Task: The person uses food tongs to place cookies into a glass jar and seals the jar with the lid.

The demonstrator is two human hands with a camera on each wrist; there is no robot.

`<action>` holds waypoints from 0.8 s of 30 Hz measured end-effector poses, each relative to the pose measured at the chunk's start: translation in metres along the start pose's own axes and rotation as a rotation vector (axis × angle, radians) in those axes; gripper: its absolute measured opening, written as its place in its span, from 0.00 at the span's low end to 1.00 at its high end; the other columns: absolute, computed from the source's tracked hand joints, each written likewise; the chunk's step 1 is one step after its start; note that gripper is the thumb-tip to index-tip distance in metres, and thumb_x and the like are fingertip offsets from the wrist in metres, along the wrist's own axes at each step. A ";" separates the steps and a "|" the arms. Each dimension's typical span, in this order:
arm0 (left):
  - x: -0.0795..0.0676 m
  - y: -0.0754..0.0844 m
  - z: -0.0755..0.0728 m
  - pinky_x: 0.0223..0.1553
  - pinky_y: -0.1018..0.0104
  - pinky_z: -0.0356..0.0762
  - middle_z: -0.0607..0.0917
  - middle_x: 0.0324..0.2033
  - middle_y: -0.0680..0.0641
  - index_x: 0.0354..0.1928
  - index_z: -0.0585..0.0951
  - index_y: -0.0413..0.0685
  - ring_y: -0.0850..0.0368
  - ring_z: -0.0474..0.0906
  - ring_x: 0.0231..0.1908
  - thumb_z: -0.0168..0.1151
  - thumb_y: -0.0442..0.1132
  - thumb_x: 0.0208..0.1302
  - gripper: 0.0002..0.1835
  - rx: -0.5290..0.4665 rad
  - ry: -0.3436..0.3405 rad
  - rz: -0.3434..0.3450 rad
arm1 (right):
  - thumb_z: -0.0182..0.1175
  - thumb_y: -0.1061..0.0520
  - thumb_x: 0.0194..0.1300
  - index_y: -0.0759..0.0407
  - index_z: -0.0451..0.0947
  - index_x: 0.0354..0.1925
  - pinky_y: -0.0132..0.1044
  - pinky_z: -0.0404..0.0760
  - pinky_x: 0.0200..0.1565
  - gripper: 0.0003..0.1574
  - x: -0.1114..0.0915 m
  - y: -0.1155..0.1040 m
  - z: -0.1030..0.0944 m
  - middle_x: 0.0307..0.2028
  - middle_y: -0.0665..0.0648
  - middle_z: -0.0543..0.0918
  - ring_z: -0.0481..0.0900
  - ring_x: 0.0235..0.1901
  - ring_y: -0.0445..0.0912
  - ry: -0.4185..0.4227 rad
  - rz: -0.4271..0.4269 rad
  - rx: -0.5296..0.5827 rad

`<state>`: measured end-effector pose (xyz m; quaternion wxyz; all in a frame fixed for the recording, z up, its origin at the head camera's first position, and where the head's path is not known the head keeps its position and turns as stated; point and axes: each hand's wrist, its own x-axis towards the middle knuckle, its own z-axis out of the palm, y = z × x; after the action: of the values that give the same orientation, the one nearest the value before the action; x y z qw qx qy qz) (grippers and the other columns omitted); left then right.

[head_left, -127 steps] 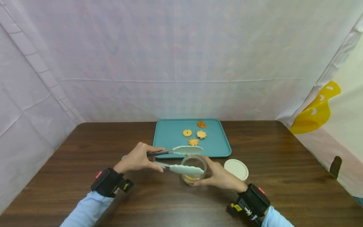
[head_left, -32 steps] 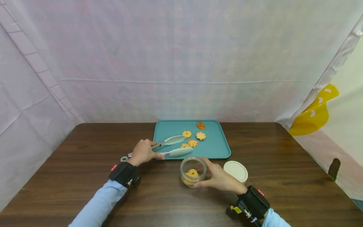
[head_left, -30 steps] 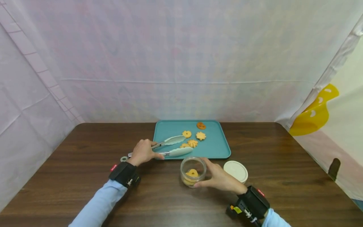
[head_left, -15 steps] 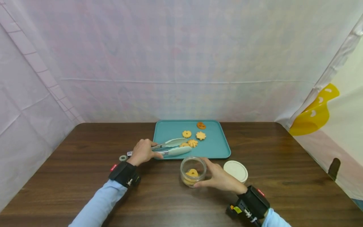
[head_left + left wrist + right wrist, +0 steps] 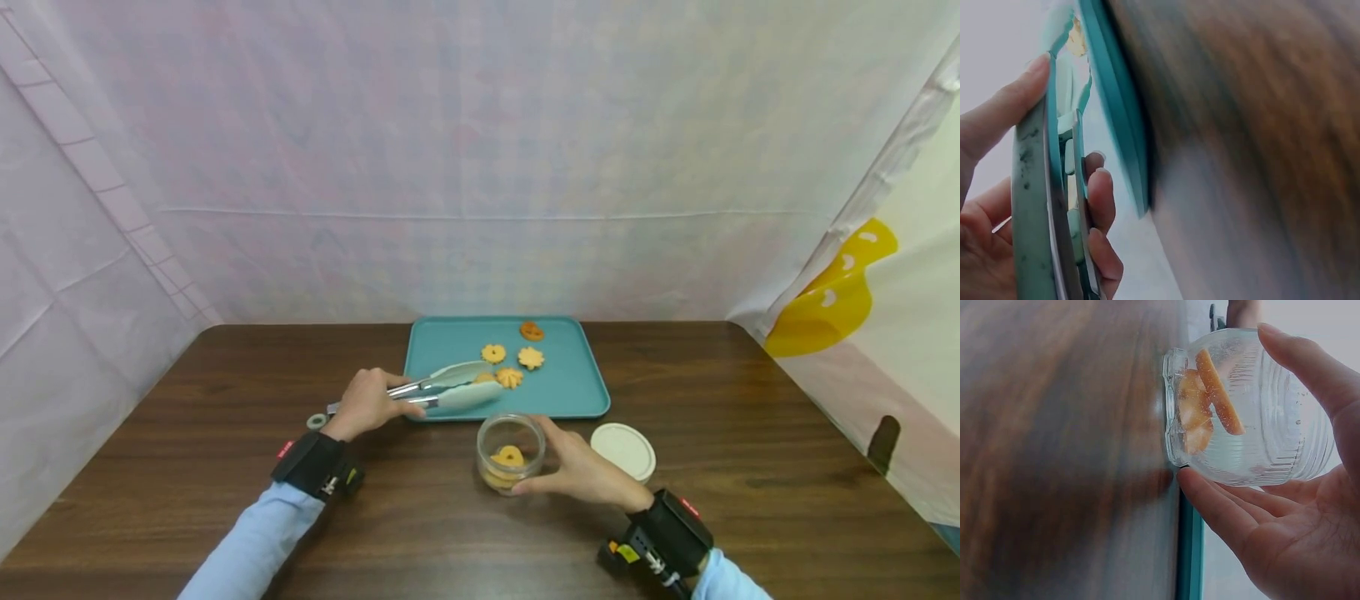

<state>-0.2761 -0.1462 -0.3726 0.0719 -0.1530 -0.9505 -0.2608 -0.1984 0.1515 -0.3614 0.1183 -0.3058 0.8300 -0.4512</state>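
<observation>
Tongs [image 5: 465,395] moved from above the jar [image 5: 483,458] to the tray [image 5: 570,392]

Room: white fabric [image 5: 465,158] hangs behind the work area. Surface [image 5: 412,533]: dark, wood-grained.

Tray: lies flat near the surface's far edge; its raised rim probably keeps loose items contained.

Tongs: the left hand [image 5: 367,404] has its thumb clamped on one arm and fingers on the other, likely to govern the opening. Both heads stand apart over the tray, around a partly hidden cookie [image 5: 484,378]; firm contact cannot be confirmed.

Jar: upright on the surface, before the tray. Right hand [image 5: 572,462] fingers and thumb are curled around its side, presumably to steady it.

Lid [image 5: 624,452]: off, right of the jar, leaving the mouth accessible.

Small items: a few cookies [image 5: 508,456] inside the jar; a pretzel [image 5: 532,331] at the tray's far side.
</observation>
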 end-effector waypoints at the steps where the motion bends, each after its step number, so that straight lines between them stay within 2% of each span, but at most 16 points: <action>1: -0.001 -0.001 -0.002 0.25 0.68 0.66 0.84 0.32 0.38 0.43 0.82 0.39 0.58 0.72 0.24 0.73 0.54 0.35 0.32 -0.002 0.009 0.013 | 0.67 0.54 0.50 0.62 0.54 0.63 0.35 0.73 0.46 0.48 0.000 -0.002 0.000 0.51 0.65 0.74 0.73 0.50 0.54 0.000 0.008 -0.010; 4: -0.004 -0.003 -0.007 0.24 0.68 0.64 0.83 0.33 0.36 0.43 0.82 0.37 0.58 0.70 0.22 0.73 0.53 0.36 0.32 -0.032 0.026 0.049 | 0.67 0.53 0.50 0.62 0.54 0.63 0.36 0.73 0.46 0.48 -0.001 -0.007 -0.001 0.50 0.63 0.74 0.73 0.50 0.53 0.005 0.020 -0.044; 7: -0.008 -0.005 -0.011 0.20 0.70 0.58 0.83 0.33 0.35 0.43 0.81 0.36 0.61 0.60 0.16 0.73 0.50 0.38 0.31 -0.072 0.025 0.092 | 0.67 0.53 0.50 0.61 0.55 0.63 0.37 0.73 0.46 0.47 -0.001 -0.008 -0.001 0.49 0.63 0.75 0.74 0.49 0.53 0.012 0.016 -0.067; 10: -0.012 -0.008 -0.014 0.18 0.70 0.52 0.83 0.33 0.34 0.44 0.81 0.35 0.63 0.50 0.14 0.72 0.48 0.39 0.30 -0.106 0.014 0.131 | 0.67 0.54 0.49 0.62 0.55 0.62 0.36 0.74 0.45 0.47 -0.001 -0.006 0.000 0.49 0.63 0.75 0.74 0.48 0.54 0.013 0.001 -0.064; 15: -0.017 -0.009 -0.020 0.17 0.71 0.51 0.84 0.31 0.37 0.46 0.80 0.38 0.66 0.45 0.13 0.71 0.50 0.40 0.31 -0.153 -0.004 0.189 | 0.68 0.55 0.49 0.63 0.56 0.62 0.35 0.74 0.45 0.47 0.000 -0.005 0.000 0.49 0.64 0.75 0.74 0.49 0.55 0.016 -0.020 -0.046; 22: -0.022 -0.007 -0.026 0.21 0.70 0.60 0.83 0.36 0.39 0.48 0.79 0.40 0.66 0.58 0.14 0.70 0.51 0.41 0.31 -0.185 -0.022 0.237 | 0.68 0.55 0.48 0.63 0.55 0.62 0.33 0.74 0.45 0.47 0.000 -0.002 0.000 0.50 0.66 0.74 0.74 0.49 0.55 0.016 -0.027 -0.029; 24: -0.023 -0.006 -0.027 0.20 0.70 0.60 0.84 0.35 0.39 0.49 0.79 0.40 0.66 0.57 0.13 0.70 0.50 0.41 0.31 -0.205 -0.024 0.249 | 0.67 0.55 0.49 0.62 0.55 0.62 0.33 0.74 0.45 0.48 0.000 -0.002 0.001 0.50 0.66 0.74 0.73 0.49 0.55 0.012 -0.021 -0.023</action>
<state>-0.2551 -0.1712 -0.3572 0.0763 -0.2792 -0.8934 -0.3437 -0.1977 0.1502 -0.3603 0.1050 -0.3129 0.8326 -0.4447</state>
